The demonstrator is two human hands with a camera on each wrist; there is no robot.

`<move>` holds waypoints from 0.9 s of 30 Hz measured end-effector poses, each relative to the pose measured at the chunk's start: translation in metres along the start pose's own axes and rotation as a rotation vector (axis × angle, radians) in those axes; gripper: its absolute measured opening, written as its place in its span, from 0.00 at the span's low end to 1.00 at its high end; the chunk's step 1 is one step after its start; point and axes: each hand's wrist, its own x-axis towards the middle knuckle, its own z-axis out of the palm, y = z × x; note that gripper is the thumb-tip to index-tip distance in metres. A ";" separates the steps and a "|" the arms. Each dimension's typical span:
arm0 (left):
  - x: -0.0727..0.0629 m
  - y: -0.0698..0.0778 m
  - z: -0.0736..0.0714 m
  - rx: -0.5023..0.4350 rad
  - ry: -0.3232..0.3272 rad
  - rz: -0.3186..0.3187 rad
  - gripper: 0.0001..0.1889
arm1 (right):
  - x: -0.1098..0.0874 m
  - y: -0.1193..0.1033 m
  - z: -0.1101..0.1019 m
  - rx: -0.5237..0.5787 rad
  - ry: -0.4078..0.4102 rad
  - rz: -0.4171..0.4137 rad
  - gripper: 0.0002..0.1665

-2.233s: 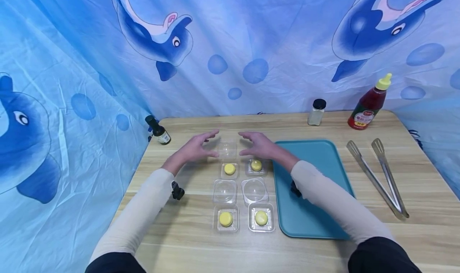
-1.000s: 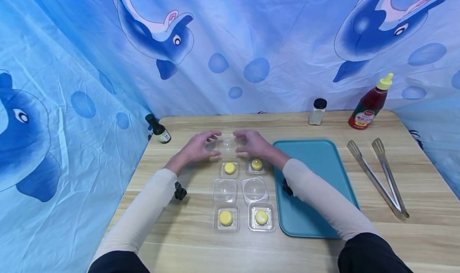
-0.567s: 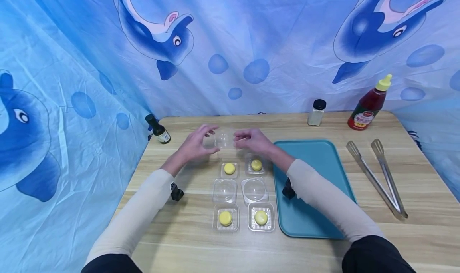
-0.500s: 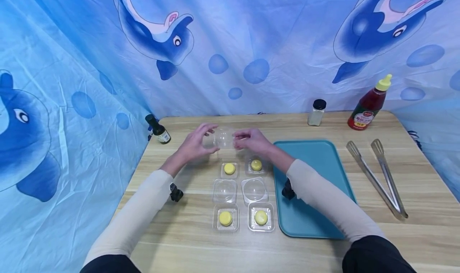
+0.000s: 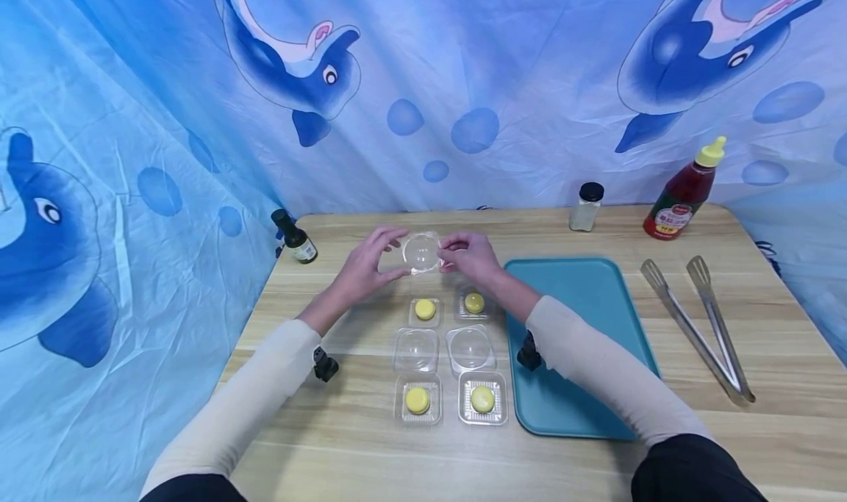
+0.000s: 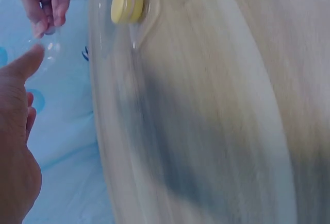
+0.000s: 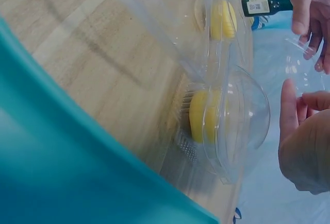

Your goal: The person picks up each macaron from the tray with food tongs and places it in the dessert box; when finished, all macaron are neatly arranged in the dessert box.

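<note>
A clear plastic domed lid (image 5: 421, 253) is held up above the back of the table, tilted so its round dome faces the head camera. My left hand (image 5: 369, 265) holds its left edge between thumb and fingers. At the right edge, my right hand (image 5: 473, 258) pinches it with curled fingers. Just in front sits a small clear box base with a yellow macaron (image 5: 425, 309). Beside that, a box with another yellow macaron (image 7: 203, 116) has a domed lid over it. Both hands also show around the see-through lid in the right wrist view.
Two more clear lids (image 5: 470, 348) and two box bases with macarons (image 5: 482, 399) lie nearer the front. A teal tray (image 5: 576, 414) is at right, then metal tongs (image 5: 701, 333). A dark bottle (image 5: 294, 237), a shaker (image 5: 585, 208) and a red sauce bottle (image 5: 681, 193) stand behind.
Both hands closed in on the lid and lifted it from the table behind the box. Since half a second ago it has turned, its dome outline now facing the head camera.
</note>
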 end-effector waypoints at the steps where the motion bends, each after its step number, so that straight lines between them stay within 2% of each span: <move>1: 0.000 0.001 0.002 -0.016 0.017 -0.020 0.38 | 0.000 0.000 0.000 -0.004 0.007 -0.005 0.10; 5: 0.000 0.008 0.008 -0.150 0.092 -0.169 0.23 | -0.002 0.000 0.000 -0.024 0.009 -0.017 0.08; 9: -0.001 0.014 0.013 -0.350 0.165 -0.331 0.11 | -0.004 -0.001 0.000 -0.044 -0.005 -0.027 0.06; 12: -0.002 0.016 0.014 -0.450 0.205 -0.403 0.08 | -0.007 -0.002 0.000 -0.058 -0.022 -0.032 0.07; 14: -0.003 0.017 0.015 -0.478 0.223 -0.428 0.08 | -0.009 -0.004 -0.001 -0.080 -0.038 -0.031 0.08; 19: -0.006 0.018 0.016 -0.480 0.268 -0.421 0.08 | -0.013 -0.007 -0.006 -0.096 -0.155 0.007 0.15; 25: -0.010 0.019 0.020 -0.429 0.307 -0.331 0.06 | -0.016 -0.011 -0.014 -0.157 -0.319 0.085 0.39; 27: -0.012 0.019 0.022 -0.409 0.317 -0.295 0.07 | -0.016 -0.012 -0.016 -0.184 -0.362 0.108 0.43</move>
